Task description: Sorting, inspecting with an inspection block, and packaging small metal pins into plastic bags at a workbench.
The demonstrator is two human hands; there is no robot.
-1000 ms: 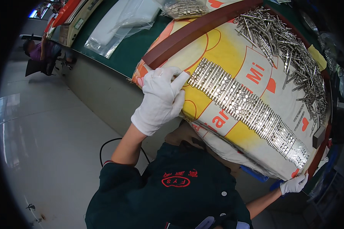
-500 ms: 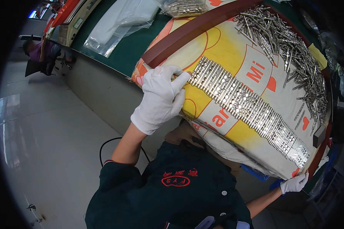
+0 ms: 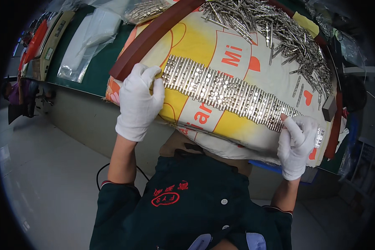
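Since a second ago, my right gloved hand [image 3: 296,146] has come up from the lower corner to the right end of the long row of shiny metal pins [image 3: 237,96], fingers spread on it. I see my left gloved hand [image 3: 139,100] resting open at the row's left end. That row lies across the yellow-and-white printed cloth [image 3: 221,54] on the green counter [image 3: 96,71], below a loose heap of metal pins [image 3: 279,33].

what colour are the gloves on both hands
White fabric gloves on the left hand and right hand; head view.
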